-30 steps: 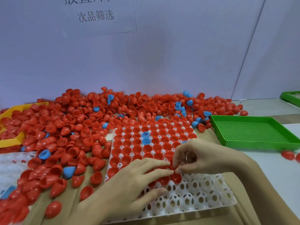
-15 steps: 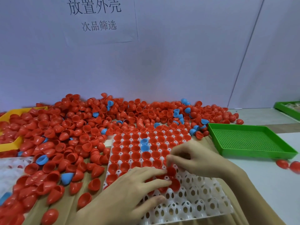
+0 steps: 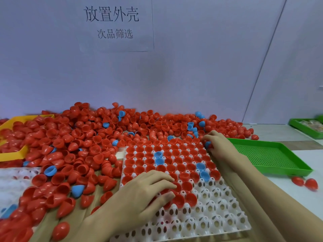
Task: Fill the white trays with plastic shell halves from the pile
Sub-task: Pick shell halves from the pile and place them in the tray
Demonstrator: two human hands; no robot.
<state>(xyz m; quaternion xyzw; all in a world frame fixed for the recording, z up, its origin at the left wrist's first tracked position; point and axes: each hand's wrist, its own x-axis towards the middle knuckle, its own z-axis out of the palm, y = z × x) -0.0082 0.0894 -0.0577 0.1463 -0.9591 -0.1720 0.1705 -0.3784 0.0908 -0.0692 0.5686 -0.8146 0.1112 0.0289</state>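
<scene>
Left hand (image 3: 139,191) rests on white tray (image 3: 209,222); right hand (image 3: 216,144) seemingly grips shells.

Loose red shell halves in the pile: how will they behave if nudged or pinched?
Red shell halves look thin, glossy and hollow, so probably light and a bit slippery. Their rounded domes lie at every angle in the pile, so a nudge likely rolls or tips them. Those seated in the white tray sit open side up, so the pockets seem to steady them.

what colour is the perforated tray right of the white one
Green; the perforated tray shows best in the head view.
</scene>
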